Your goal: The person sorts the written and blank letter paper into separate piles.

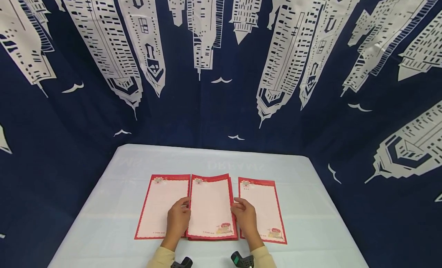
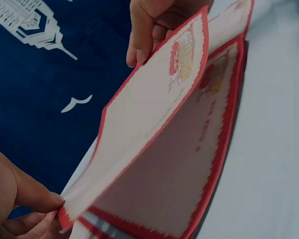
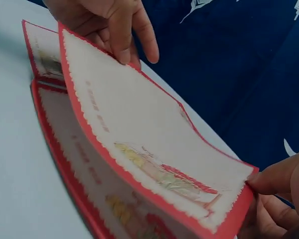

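Between both hands a red-bordered sheet of paper (image 1: 210, 206) is lifted and slightly bowed above a matching sheet (image 2: 164, 169) beneath it. My left hand (image 1: 178, 219) pinches its left edge, thumb on top, as the left wrist view shows. On the opposite edge, my right hand (image 1: 246, 218) pinches the paper between thumb and fingers, seen close in the right wrist view. A flower is printed at the sheet's upper left and a red and yellow picture at its lower right. In the right wrist view the lower sheet (image 3: 70, 149) lies under the raised one.
A similar sheet (image 1: 165, 206) lies to the left, partly behind the left hand. Another sheet (image 1: 264, 206) lies to the right, partly behind the right hand. They rest on a white-covered table (image 1: 317, 214). A dark blue cloth (image 1: 207, 118) with white buildings hangs beyond the table.
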A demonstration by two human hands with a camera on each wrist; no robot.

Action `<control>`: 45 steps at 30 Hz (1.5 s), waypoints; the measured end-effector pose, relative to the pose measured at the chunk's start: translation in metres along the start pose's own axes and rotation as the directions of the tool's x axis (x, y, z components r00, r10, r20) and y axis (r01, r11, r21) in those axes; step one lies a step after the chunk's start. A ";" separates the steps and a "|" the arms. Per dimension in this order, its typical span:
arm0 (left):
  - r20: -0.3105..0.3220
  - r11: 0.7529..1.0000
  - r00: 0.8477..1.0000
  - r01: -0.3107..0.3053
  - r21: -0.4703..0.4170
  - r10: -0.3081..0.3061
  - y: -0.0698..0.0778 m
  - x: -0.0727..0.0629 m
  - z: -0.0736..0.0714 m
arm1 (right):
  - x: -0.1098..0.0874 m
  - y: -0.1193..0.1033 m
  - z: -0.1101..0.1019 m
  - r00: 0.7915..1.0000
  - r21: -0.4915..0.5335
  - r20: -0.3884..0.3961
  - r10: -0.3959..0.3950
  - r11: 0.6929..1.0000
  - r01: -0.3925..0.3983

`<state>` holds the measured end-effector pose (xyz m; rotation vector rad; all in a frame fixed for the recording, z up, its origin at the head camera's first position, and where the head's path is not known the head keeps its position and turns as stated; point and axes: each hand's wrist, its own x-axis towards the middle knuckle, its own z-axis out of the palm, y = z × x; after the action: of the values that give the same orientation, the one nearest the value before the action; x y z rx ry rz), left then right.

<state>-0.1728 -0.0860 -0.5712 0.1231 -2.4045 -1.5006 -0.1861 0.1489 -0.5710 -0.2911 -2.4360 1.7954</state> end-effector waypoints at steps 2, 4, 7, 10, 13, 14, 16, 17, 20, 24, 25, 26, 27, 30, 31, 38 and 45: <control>0.008 0.999 0.999 0.037 -0.015 -0.037 -0.001 0.003 -0.006 | 0.003 -0.003 0.003 0.999 0.060 0.030 0.029 0.998 -0.031; 0.009 0.997 0.997 0.072 -0.025 -0.072 -0.002 0.005 -0.013 | 0.005 -0.007 0.007 0.998 0.073 0.055 0.034 0.997 -0.038; -0.001 0.993 0.993 0.117 -0.029 -0.117 -0.008 0.009 -0.024 | 0.008 -0.012 0.017 0.993 0.094 0.112 0.026 0.995 -0.037; -0.010 0.988 0.988 0.154 -0.033 -0.154 -0.016 0.014 -0.038 | 0.010 -0.018 0.029 0.983 0.116 0.181 0.004 0.993 -0.025; -0.012 0.983 0.984 0.180 -0.032 -0.180 -0.024 0.018 -0.053 | 0.011 -0.023 0.043 0.975 0.129 0.224 -0.014 0.992 -0.015; -0.008 0.982 0.982 0.187 -0.036 -0.187 -0.026 0.020 -0.058 | 0.012 -0.025 0.049 0.974 0.129 0.224 -0.024 0.992 -0.005; -0.003 0.979 0.980 0.201 -0.033 -0.201 -0.030 0.023 -0.069 | 0.011 -0.029 0.062 0.977 0.122 0.211 -0.042 0.992 0.017; 0.003 0.977 0.978 0.210 -0.032 -0.210 -0.032 0.024 -0.074 | 0.011 -0.030 0.069 0.979 0.113 0.200 -0.050 0.993 0.028; -0.003 0.973 0.973 0.229 0.002 -0.229 -0.040 0.027 -0.089 | 0.009 -0.032 0.090 0.980 0.090 0.184 -0.074 0.994 0.058; -0.036 0.972 0.974 0.227 0.065 -0.225 -0.049 0.030 -0.104 | 0.004 -0.033 0.113 0.978 0.072 0.190 -0.085 0.995 0.072; -0.042 0.972 0.975 0.222 0.077 -0.219 -0.051 0.030 -0.107 | 0.003 -0.033 0.117 0.978 0.075 0.193 -0.083 0.995 0.070; -0.044 0.972 0.976 0.218 0.086 -0.215 -0.052 0.031 -0.109 | 0.002 -0.032 0.121 0.978 0.071 0.193 -0.081 0.995 0.068; -0.044 0.972 0.976 0.216 0.090 -0.213 -0.053 0.032 -0.111 | 0.001 -0.032 0.125 0.978 0.064 0.192 -0.084 0.995 0.073; -0.043 0.969 0.976 0.217 0.117 -0.214 -0.057 0.034 -0.114 | -0.001 -0.030 0.132 0.976 0.053 0.201 -0.078 0.996 0.068; -0.043 0.968 0.976 0.219 0.122 -0.215 -0.058 0.034 -0.115 | -0.001 -0.030 0.133 0.975 0.053 0.207 -0.078 0.996 0.068; -0.090 0.957 0.980 0.193 0.215 -0.177 -0.060 0.033 -0.114 | -0.006 -0.030 0.135 0.962 -0.015 0.263 -0.076 0.996 0.083; -0.128 0.925 0.983 0.167 0.341 -0.130 -0.059 0.030 -0.114 | -0.011 -0.035 0.134 0.951 -0.137 0.303 -0.070 0.984 0.116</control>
<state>-0.1727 -0.2183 -0.5710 0.4597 -2.6010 -1.0727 -0.2041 0.0118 -0.5773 0.0915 -2.7427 1.7239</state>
